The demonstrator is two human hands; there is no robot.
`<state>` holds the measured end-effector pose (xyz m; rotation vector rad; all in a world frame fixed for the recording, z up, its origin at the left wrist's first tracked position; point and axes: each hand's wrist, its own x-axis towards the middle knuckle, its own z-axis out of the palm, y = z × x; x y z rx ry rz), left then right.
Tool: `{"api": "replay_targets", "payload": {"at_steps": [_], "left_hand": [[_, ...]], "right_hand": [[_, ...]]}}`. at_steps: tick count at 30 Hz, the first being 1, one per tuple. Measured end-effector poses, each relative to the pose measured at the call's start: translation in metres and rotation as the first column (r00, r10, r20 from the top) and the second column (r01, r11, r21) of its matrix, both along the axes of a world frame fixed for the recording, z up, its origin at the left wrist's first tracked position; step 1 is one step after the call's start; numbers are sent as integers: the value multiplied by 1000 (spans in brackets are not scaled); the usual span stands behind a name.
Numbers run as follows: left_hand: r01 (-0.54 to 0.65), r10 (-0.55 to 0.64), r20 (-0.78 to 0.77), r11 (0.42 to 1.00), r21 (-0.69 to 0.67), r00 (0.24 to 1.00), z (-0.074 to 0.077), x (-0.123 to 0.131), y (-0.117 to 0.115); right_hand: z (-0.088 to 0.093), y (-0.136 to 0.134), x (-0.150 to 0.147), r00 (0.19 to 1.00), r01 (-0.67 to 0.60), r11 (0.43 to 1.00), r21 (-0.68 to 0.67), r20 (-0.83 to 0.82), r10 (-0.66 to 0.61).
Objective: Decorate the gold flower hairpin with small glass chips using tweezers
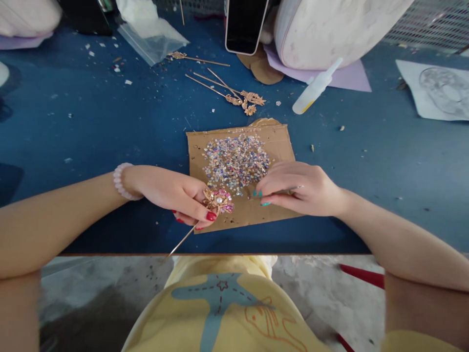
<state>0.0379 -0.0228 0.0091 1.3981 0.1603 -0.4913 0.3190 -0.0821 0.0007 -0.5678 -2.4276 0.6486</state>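
Observation:
My left hand [183,198] is closed on a gold hair stick [219,200], whose flower-shaped head carries pink stones and a white pearl. The thin shaft points down and left past the table edge. Fingers of my right hand [302,188] are pinched around a slim metal tool that looks like tweezers [296,187]; most of it is hidden in the hand. Its tip is low over the cardboard [252,215], just right of the hair stick's head. A spread of small multicoloured rhinestones [236,161] lies on the cardboard, beside both hands.
Several more gold hair sticks [252,98] lie beyond the cardboard. A white glue bottle [317,88] leans at the right, near a pale rounded bag [337,29]. A phone [246,24] and a clear plastic bag [152,36] are at the back. A printed sheet [439,90] lies far right.

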Motion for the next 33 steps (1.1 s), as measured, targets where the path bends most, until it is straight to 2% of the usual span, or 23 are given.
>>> {"api": "replay_targets", "payload": {"at_steps": [14,24,33], "left_hand": [[-6,5,33,1000,29,999,1,1,1],[23,-24,26,1000,18,999,1,1,3],[-52,48,-58,997,-64,997,2,1,0]], "right_hand": [[0,-1,-2,1000,5,1000,-10,-17,-5],[0,-6,-5,983,45,997,-62,-174,-55],[7,-19,-16,919,125,981,-148,-356,-170]]}}
